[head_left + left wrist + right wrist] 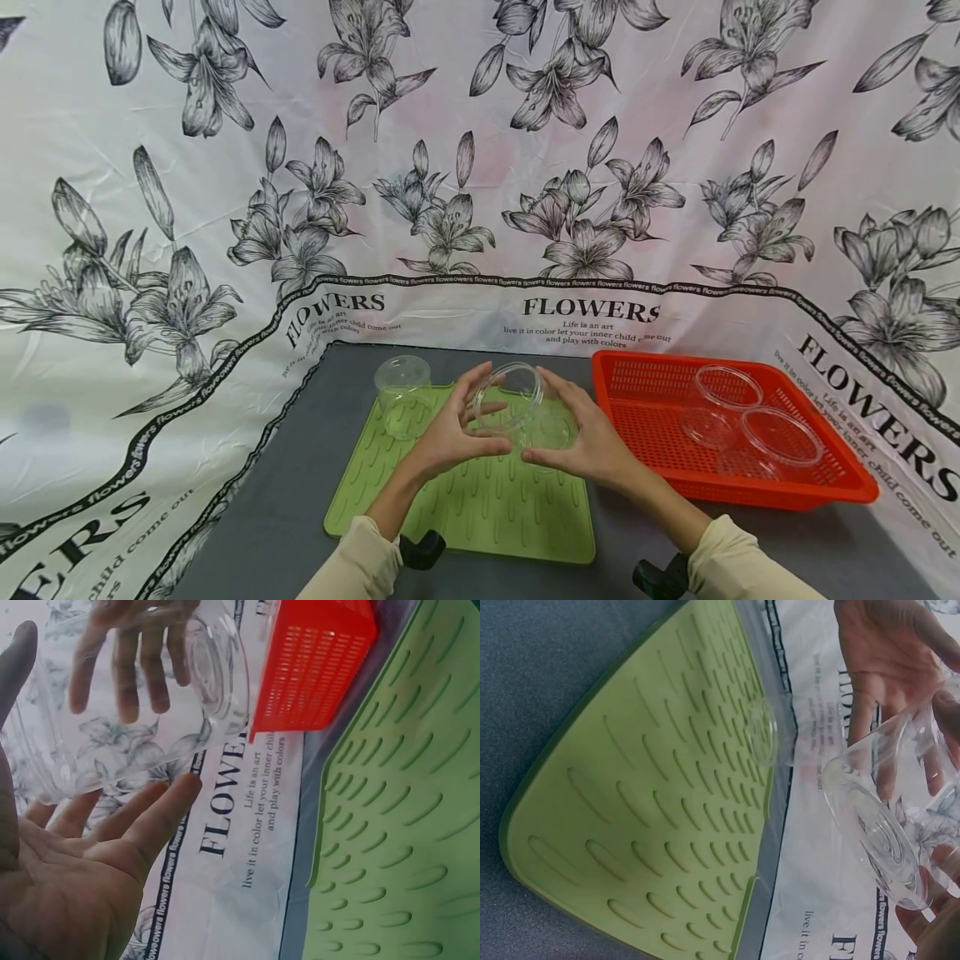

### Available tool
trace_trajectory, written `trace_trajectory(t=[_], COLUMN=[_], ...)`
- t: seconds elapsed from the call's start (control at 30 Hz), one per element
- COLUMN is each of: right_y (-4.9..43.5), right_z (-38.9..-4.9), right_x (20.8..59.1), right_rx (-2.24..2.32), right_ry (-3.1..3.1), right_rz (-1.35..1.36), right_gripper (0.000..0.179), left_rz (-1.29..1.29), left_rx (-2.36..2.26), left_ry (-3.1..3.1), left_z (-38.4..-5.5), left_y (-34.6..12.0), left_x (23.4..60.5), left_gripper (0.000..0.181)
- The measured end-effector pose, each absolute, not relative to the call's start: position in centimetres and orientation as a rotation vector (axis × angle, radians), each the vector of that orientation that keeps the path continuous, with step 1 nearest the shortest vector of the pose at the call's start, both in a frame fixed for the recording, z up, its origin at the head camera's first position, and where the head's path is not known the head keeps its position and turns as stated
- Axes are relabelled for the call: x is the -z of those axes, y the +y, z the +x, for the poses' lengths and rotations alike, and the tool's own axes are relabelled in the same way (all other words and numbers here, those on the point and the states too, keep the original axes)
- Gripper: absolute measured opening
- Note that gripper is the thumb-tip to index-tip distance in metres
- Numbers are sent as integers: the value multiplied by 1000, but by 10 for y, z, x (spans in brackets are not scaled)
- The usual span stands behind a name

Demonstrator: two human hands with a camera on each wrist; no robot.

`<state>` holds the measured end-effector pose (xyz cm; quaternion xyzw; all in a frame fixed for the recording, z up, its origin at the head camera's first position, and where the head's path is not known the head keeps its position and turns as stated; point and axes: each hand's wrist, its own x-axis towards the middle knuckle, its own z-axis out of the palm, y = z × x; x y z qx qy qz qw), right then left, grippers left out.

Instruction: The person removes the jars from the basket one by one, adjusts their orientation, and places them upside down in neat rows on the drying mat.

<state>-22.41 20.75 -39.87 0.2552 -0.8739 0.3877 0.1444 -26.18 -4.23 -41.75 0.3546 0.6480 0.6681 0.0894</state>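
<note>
Both hands hold a clear plastic container (517,400) between them, raised over the front-to-middle part of the green mat and tilted. Fingers and thumb of my left hand (450,433) curve about its left side. The right hand (588,433) has its fingers and thumb about the opposite side. Ringed moulding shows on the container's round base (877,832), where right fingertips touch in the right wrist view. Through the clear wall, the left wrist view shows the other hand's fingers (127,675). A second clear container (405,400) stands upright on the mat's back left corner.
The green ridged mat (480,521) lies on a grey table (262,500). To the right, a red slotted basket (637,400) holds clear containers (780,437). A flower-printed cloth (465,317) hangs behind and along both sides.
</note>
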Motion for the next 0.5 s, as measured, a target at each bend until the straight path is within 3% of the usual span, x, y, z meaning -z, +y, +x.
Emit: trace_trajectory(t=[0.5], right_y=[208], right_z=[-229], right_x=[406], right_rx=[-947], right_ry=[-2506], right_rz=[815], right_gripper=[108], left_rz=[1079], left_rx=[-1735], left_ry=[2352], left_z=[-258], left_y=[-40], left_x=[402], left_gripper=[103])
